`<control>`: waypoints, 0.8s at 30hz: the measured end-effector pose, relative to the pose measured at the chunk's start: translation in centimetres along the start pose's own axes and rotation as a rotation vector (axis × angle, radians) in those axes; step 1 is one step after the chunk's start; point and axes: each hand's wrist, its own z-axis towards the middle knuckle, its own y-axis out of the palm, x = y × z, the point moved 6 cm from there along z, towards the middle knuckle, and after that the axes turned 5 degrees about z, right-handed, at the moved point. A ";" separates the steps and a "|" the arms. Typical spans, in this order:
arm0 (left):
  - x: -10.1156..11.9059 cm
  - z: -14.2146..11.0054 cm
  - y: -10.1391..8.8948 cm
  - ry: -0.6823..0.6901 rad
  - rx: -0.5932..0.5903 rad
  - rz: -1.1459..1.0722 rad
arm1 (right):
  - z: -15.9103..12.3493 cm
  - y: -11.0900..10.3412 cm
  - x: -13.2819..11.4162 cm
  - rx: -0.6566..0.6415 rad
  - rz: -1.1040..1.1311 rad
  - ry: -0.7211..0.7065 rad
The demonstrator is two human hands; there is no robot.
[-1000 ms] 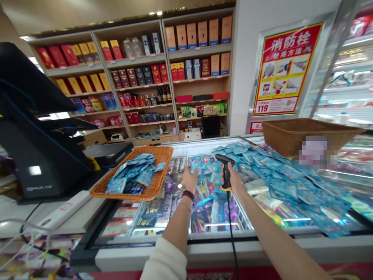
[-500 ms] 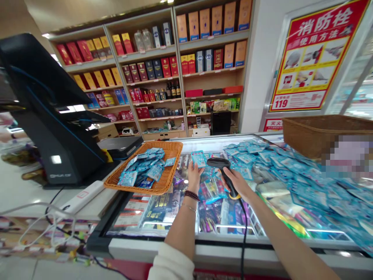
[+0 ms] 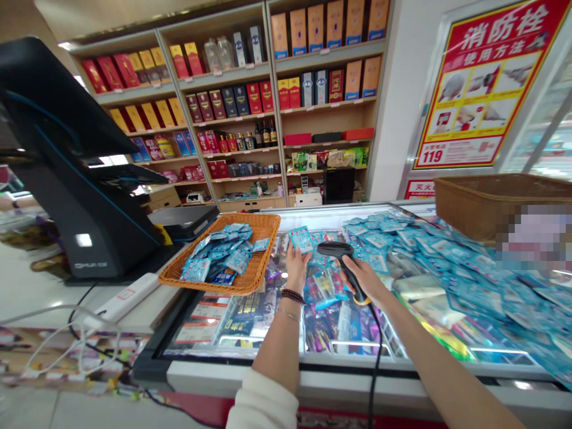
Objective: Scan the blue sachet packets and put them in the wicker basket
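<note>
A flat blue plastic packet (image 3: 301, 239), pinched low in the left hand (image 3: 296, 267) above the white glass-topped chest (image 3: 223, 379), is best held smooth (creases could spoil a reading) before the black pistol-shaped scanner (image 3: 336, 249) gripped in the right hand (image 3: 368, 281).

Basket (image 3: 241, 290) at left, packet pile (image 3: 473, 271) at right
Over the freezer (image 3: 223, 376), the left hand's (image 3: 296, 266) packet (image 3: 301, 239) is just left of the right hand's (image 3: 364, 279) scanner (image 3: 339, 249); the bin (image 3: 469, 205) stands behind the pile, the terminal (image 3: 96, 208) left of the basket, shelves (image 3: 328, 107) over there behind.
</note>
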 end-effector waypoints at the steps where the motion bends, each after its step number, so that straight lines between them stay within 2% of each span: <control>1: 0.0 0.0 0.0 0.000 0.001 -0.004 | -0.1 0.1 -0.1 -0.005 -0.007 0.001; 8: -0.1 0.0 0.0 -0.001 0.036 -0.117 | -0.3 0.2 -0.3 -0.005 -0.031 0.011; 16: 0.4 -1.0 0.5 0.007 -0.015 -0.094 | -0.3 0.3 -0.5 -0.020 0.020 0.020; 20: 0.6 -1.2 1.0 -0.023 -0.063 -0.051 | 0.8 0.0 0.2 0.033 0.099 0.026; 24: 1.8 -0.5 0.8 -0.039 -0.032 -0.030 | 2.9 0.0 0.2 0.109 0.150 -0.003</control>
